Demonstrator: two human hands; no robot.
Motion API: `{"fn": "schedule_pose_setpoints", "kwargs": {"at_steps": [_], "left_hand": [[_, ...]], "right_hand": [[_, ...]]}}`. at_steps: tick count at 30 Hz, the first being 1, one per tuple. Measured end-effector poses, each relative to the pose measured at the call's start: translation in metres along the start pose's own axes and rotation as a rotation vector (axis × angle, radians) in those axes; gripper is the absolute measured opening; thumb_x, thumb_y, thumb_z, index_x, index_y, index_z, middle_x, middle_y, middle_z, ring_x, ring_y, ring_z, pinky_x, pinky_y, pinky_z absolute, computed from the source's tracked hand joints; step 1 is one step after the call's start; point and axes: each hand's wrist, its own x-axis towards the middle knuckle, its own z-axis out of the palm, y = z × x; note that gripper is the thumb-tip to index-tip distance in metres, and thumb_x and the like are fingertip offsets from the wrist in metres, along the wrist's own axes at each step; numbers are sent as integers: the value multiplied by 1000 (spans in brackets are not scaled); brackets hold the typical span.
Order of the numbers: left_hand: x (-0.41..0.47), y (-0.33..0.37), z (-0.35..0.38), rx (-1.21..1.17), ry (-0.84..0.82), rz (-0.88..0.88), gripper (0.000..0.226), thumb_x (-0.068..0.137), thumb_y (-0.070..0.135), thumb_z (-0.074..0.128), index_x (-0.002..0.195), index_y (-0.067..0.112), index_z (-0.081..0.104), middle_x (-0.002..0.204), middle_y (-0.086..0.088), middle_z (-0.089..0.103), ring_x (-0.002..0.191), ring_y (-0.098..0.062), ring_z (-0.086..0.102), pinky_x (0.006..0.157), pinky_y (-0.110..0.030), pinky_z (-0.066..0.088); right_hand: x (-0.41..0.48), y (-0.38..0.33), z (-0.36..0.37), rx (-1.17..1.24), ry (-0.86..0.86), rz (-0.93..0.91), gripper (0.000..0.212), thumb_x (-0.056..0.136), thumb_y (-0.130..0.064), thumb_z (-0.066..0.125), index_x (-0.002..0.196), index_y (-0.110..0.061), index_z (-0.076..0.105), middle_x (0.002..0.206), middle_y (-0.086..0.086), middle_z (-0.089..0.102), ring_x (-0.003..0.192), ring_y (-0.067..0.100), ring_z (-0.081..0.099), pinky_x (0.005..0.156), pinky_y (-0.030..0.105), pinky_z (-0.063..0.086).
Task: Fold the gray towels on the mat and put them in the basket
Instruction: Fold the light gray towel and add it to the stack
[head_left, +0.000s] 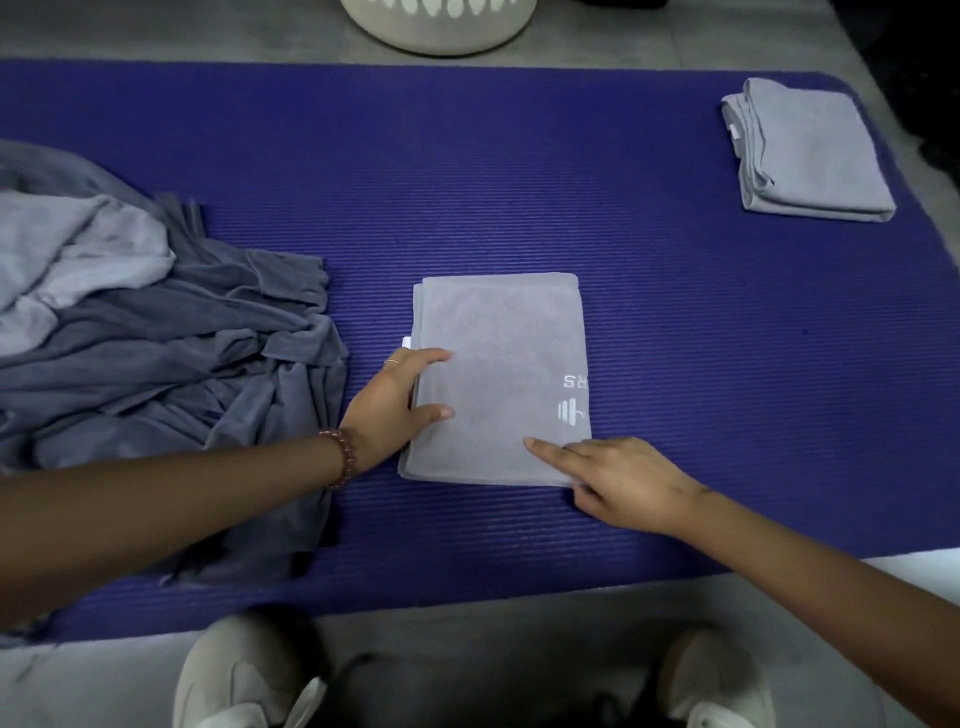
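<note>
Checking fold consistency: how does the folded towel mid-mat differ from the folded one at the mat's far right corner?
The centre towel shows a white logo; the corner towel shows none. The centre towel lies square to the person, the corner towel skewed. The left hand and right hand touch the centre towel; nothing touches the corner towel. Both are light gray, folded, on the purple mat.

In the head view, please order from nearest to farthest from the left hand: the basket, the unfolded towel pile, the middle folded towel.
1. Middle folded towel, centre of the mat: the left hand holds its left edge.
2. Unfolded towel pile, on the left, just beside that hand.
3. Basket, beyond the mat's far edge.
</note>
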Motion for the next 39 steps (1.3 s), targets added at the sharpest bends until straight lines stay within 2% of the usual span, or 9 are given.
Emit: {"fn": "schedule_pose_setpoints", "kwargs": {"at_steps": [5,11,15,17,19,21,26,35,39], "left_hand": [[0,0,1,-52,119,-87,57,79,4,71,128,21,46,123,-4,30,95,-10,43,100,-23,36],[6,4,11,-22,16,-97,81,77,17,71,140,35,24,140,-3,24,124,-21,22,99,-27,17],[23,8,2,-120,-71,-117,80,71,6,75,134,32,33,131,-8,25,102,-11,30,81,5,27],[29,7,-1,-122,-105,-89,75,69,3,73,128,32,36,129,-8,31,89,-6,37,65,4,35],[30,7,-1,-153,-104,-61,71,65,7,73,118,39,38,127,-6,41,86,-12,48,64,-13,45],[32,9,2,-167,-108,-19,67,60,13,70,111,43,39,124,-3,46,93,-20,53,74,-30,50],[53,43,-7,-128,-73,70,65,65,19,68,116,46,37,126,0,42,107,-4,39,83,3,27],[212,214,20,-207,-81,272,84,71,25,75,137,41,26,119,5,33,111,3,38,95,-2,27],[327,289,72,-186,-42,354,95,72,17,79,147,25,22,131,-3,33,124,-11,33,105,-13,22]], "right_hand": [[7,-1,-16,188,39,87,54,93,-48,39,145,-35,31,81,-21,51,66,0,47,54,14,38],[38,-6,-18,731,334,631,67,85,-13,66,139,-38,36,117,-2,27,93,3,41,81,3,36],[45,1,-22,903,280,578,67,81,1,65,128,-41,42,121,7,33,100,-6,36,87,-7,26],[45,7,-23,1004,235,558,66,79,-2,68,125,-43,45,127,6,39,112,4,39,101,3,27],[44,9,-23,1119,240,551,67,78,-3,70,123,-46,47,131,3,46,121,16,45,109,30,36],[40,7,-25,1230,263,554,68,80,6,66,122,-44,47,134,1,49,120,15,51,106,35,41],[38,21,-53,1309,273,602,73,82,6,59,141,-33,38,138,-9,44,122,5,47,105,24,39],[-26,207,-158,1214,698,610,68,81,11,51,137,-28,46,129,-21,48,111,-12,47,98,14,38],[-44,329,-194,1213,910,655,67,74,2,54,133,-30,52,137,-7,51,117,5,53,96,22,44]]}}
